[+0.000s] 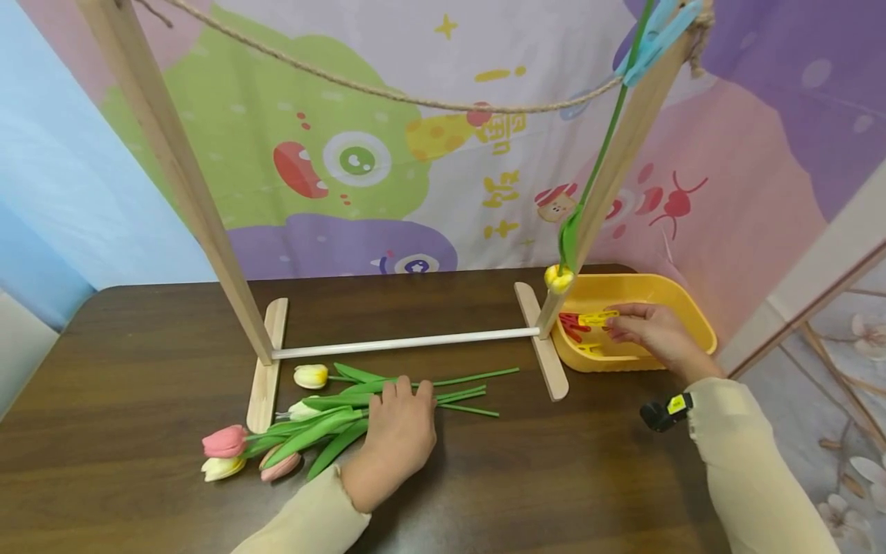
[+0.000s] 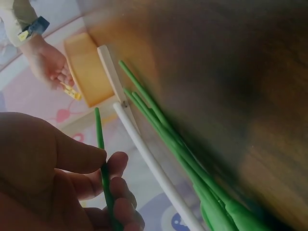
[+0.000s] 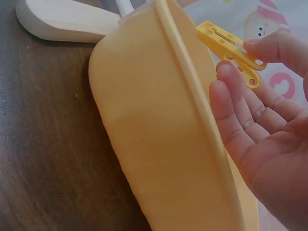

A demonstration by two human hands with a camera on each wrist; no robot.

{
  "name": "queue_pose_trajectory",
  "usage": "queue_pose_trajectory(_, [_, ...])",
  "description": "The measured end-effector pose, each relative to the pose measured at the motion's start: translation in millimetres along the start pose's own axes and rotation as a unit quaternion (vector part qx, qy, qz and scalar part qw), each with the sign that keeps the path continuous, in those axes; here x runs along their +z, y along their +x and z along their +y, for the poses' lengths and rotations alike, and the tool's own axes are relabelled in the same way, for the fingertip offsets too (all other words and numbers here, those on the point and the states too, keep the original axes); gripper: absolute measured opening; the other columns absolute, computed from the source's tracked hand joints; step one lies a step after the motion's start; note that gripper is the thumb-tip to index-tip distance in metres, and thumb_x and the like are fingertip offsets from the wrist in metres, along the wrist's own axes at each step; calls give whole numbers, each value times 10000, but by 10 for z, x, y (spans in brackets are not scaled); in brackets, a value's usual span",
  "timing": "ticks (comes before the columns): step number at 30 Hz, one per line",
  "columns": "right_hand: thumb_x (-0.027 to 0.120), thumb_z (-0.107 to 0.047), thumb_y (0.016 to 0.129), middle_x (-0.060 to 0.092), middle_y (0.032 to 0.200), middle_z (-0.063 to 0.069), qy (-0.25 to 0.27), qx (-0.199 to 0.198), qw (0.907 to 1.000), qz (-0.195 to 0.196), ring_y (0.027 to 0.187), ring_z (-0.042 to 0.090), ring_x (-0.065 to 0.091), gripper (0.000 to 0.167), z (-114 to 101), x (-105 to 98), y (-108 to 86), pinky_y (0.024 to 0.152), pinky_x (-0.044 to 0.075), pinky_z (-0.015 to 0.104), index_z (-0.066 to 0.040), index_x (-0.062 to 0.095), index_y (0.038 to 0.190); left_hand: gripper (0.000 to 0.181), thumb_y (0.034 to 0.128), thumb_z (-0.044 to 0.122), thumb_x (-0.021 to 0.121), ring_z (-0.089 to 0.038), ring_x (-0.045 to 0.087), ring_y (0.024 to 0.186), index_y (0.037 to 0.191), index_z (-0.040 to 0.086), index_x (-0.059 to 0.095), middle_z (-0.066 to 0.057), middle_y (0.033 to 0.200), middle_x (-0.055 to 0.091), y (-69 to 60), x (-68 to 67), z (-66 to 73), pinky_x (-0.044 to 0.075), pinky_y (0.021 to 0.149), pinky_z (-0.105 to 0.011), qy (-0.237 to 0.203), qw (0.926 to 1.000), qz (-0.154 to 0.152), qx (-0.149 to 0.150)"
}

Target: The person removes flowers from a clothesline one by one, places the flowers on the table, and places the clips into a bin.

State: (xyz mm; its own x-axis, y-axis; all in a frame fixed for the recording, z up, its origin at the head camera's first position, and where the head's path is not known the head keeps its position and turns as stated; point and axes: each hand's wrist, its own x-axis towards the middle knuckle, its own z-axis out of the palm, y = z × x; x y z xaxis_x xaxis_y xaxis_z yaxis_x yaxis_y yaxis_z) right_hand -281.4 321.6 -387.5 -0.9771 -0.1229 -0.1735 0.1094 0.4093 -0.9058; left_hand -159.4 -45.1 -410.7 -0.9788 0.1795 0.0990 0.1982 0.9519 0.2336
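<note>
In the head view my left hand (image 1: 401, 435) is above a bunch of artificial tulips lying on the table. The left wrist view shows its thumb and fingers pinching one green tulip stem (image 2: 100, 132), while other stems (image 2: 159, 118) lie beyond. The heads include a pink tulip (image 1: 224, 441) and a yellow-white tulip (image 1: 311, 376). Over the yellow basin (image 1: 623, 365), my right hand (image 1: 654, 332) pinches a yellow clothespin (image 3: 226, 45) between thumb and fingertips. Red clothespins (image 1: 573, 326) and another yellow one lie inside that basin.
A wooden frame (image 1: 190, 200) with a white crossbar (image 1: 408, 342) stands on the table (image 1: 138, 362). Twine (image 1: 415, 100) sags between its posts. A blue clothespin (image 1: 661, 42) holds a yellow tulip (image 1: 557, 278) head-down by the right post. Behind hangs a printed cloth (image 1: 277, 77).
</note>
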Motion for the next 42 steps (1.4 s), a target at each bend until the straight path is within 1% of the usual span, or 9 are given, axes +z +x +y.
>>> queue_pose_trajectory(6, [576,-182,930,664,820,-155,98,-20,9999,-26,797,85,668,496,44,5,12,758,544,237,181,433,1235,156,955,198,505,-317,490,868,1012,62,555,-157,923,510,15,45,-12,391,726,-459,11,9999,-160,-56])
queue_pose_trajectory(11, [570,-211,935,670,852,-135,-252,9,9996,-149,812,92,676,511,84,6,34,779,545,265,168,441,1252,122,945,179,522,-333,496,908,968,63,553,-172,950,520,29,113,-44,402,758,-497,14,9995,-314,-93])
queue_pose_trajectory(15, [577,-249,931,697,965,81,-875,27,9960,-196,837,169,686,497,83,30,61,792,547,305,126,487,1243,94,903,119,567,-331,494,910,979,65,555,-176,959,521,39,161,-79,402,757,-496,92,9990,-415,-104])
queue_pose_trajectory(17, [589,-266,922,678,1023,189,-1162,48,9930,-204,852,219,687,494,70,50,80,789,549,313,104,507,1239,150,869,86,593,-335,493,923,1012,61,555,-181,979,522,49,174,-96,399,768,-501,159,9987,-474,-100])
queue_pose_trajectory(19, [598,-276,917,661,1066,232,-1338,71,9907,-256,871,246,687,503,66,68,112,783,550,311,97,511,1243,213,846,66,605,-341,491,944,1052,56,553,-188,1008,521,61,180,-108,396,788,-512,209,9983,-535,-112])
queue_pose_trajectory(25, [599,-291,914,669,1084,205,-1755,224,9832,-446,868,207,691,515,42,107,176,776,549,297,86,509,1254,231,844,63,600,-362,486,1000,1069,48,551,-206,1074,519,77,178,-108,389,828,-540,237,9978,-611,-100])
queue_pose_trajectory(32, [624,-301,893,680,958,139,-2307,154,9717,-485,788,148,622,514,66,143,199,693,513,244,63,534,1245,279,854,95,610,-362,488,1072,1127,58,566,-204,1147,528,64,195,-87,390,863,-556,430,9964,-725,-67])
queue_pose_trajectory(37, [638,-324,877,639,908,98,-2618,152,9639,-464,747,167,543,523,95,155,199,634,459,245,37,551,1246,182,876,131,601,-339,507,1015,1040,57,575,-176,1081,543,62,225,-74,392,834,-543,412,9974,-586,-45])
queue_pose_trajectory(42, [668,-340,852,662,937,117,-2755,54,9604,-407,778,163,564,544,112,183,202,676,467,243,47,566,1220,222,873,112,602,-353,514,1038,1083,46,573,-185,1110,546,71,211,-85,394,855,-554,264,9980,-573,-4])
